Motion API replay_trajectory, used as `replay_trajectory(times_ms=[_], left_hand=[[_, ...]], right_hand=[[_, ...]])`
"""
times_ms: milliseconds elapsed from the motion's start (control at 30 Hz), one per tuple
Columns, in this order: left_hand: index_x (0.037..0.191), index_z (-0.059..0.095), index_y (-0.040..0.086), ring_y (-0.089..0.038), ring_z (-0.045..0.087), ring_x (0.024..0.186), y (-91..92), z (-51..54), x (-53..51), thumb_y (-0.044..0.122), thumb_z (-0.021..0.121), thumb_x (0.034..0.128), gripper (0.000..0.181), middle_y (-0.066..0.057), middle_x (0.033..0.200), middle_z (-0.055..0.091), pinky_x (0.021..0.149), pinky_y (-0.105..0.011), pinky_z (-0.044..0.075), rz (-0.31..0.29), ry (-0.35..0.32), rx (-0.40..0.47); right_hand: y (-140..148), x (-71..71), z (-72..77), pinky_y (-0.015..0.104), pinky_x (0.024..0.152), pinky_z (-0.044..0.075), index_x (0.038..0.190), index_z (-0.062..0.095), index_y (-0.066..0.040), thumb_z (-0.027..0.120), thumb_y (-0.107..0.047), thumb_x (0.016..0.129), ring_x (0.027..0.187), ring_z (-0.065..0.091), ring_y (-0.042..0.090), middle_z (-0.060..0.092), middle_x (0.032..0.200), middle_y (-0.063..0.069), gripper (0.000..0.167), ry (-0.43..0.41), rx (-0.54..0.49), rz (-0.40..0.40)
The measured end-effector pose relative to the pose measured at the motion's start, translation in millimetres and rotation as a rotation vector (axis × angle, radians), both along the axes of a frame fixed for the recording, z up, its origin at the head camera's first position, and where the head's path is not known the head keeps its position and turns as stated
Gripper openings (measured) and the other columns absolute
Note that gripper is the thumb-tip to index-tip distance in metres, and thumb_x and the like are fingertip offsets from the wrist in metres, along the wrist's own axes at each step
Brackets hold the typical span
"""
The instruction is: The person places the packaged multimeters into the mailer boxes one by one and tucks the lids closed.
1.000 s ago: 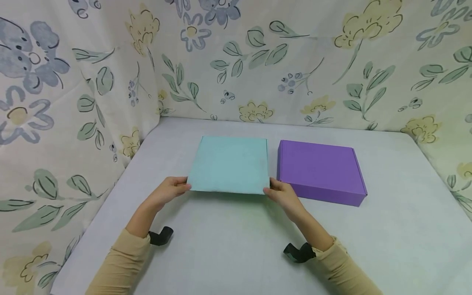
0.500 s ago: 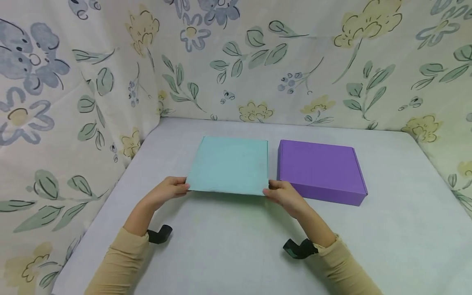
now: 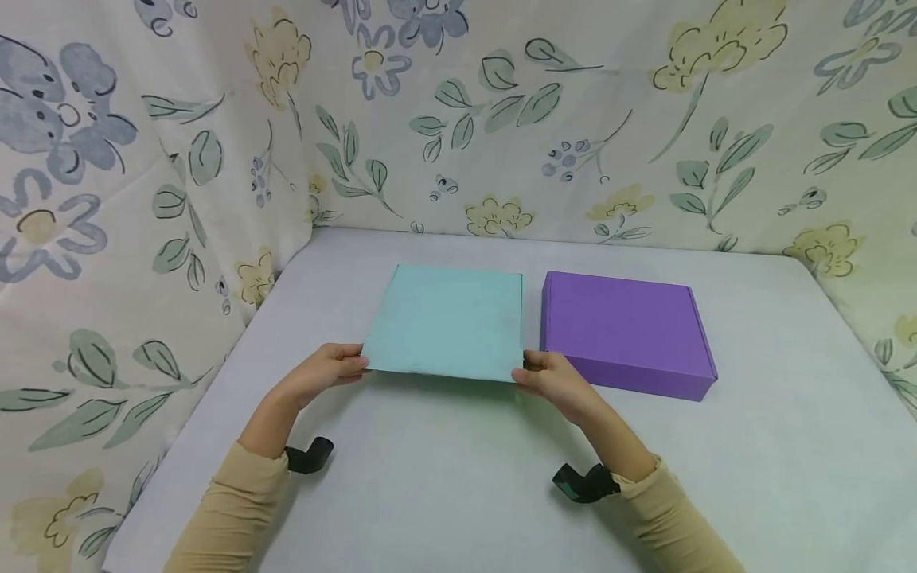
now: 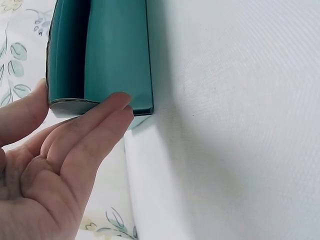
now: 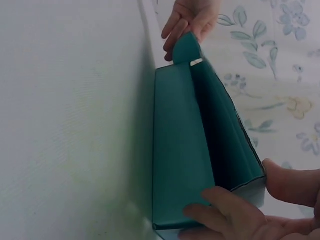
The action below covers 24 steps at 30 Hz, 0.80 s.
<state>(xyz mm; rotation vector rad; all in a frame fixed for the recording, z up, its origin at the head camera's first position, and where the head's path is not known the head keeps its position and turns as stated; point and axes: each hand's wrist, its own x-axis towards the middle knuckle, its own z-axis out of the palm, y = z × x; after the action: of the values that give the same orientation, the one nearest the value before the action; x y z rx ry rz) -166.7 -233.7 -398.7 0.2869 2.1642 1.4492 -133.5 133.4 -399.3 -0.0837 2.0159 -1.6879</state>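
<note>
A light teal cardboard box point(image 3: 447, 322) lies left of centre on the white table. Its lid stands slightly raised at the near side, and a dark gap shows between lid and front wall point(image 4: 117, 55) in the left wrist view. My left hand point(image 3: 329, 370) holds the near left corner, thumb at the lid's edge and fingertips against the front wall. At the near right corner my right hand point(image 3: 548, 382) grips likewise, thumb on the lid edge and fingers on the front wall point(image 5: 180, 145) in the right wrist view. The box's inside is too dark to make out.
A closed purple box point(image 3: 623, 326) lies just right of the teal one, close to my right hand. Floral cloth point(image 3: 501, 119) hangs behind and to both sides of the white table point(image 3: 444, 493).
The near edge of the teal lid and my right hand have shifted very slightly down toward me. Both hands keep their hold at the corners.
</note>
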Motion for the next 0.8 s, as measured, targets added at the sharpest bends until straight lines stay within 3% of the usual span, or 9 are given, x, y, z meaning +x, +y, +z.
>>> replay_trajectory(times_ms=[333, 600, 800], left_hand=[[0.137, 0.033, -0.024, -0.045, 0.043, 0.128, 3.9, -3.9, -1.6, 0.002, 0.048, 0.1004, 0.047, -0.037, 0.137, 0.042, 0.103, -0.044, 0.043, 0.061, 0.03, -0.032], [0.134, 0.039, -0.023, -0.042, 0.051, 0.122, 8.4, -4.9, -2.3, 0.002, 0.054, 0.0977, 0.047, -0.035, 0.132, 0.049, 0.098, -0.041, 0.048, 0.128, 0.051, -0.108], [0.132, 0.044, -0.021, -0.041, 0.056, 0.117, 12.7, -1.6, -1.5, 0.003, 0.061, 0.0943, 0.048, -0.034, 0.128, 0.053, 0.096, -0.047, 0.049, 0.174, 0.068, -0.195]], right_hand=[[1, 1.5, -8.4, 0.049, 0.105, 0.037, 0.141, 0.018, 0.024, 0.052, 0.001, 0.098, 0.133, 0.035, 0.046, 0.028, 0.144, 0.04, 0.06, 0.107, -0.006, -0.028], [-2, 2.2, -12.8, 0.048, 0.102, 0.041, 0.139, 0.027, 0.023, 0.058, 0.003, 0.094, 0.13, 0.039, 0.046, 0.035, 0.139, 0.04, 0.058, 0.154, 0.065, -0.102], [-5, 2.2, -15.6, 0.043, 0.097, 0.047, 0.136, 0.035, 0.022, 0.064, 0.005, 0.09, 0.123, 0.049, 0.044, 0.043, 0.134, 0.039, 0.057, 0.172, 0.112, -0.162]])
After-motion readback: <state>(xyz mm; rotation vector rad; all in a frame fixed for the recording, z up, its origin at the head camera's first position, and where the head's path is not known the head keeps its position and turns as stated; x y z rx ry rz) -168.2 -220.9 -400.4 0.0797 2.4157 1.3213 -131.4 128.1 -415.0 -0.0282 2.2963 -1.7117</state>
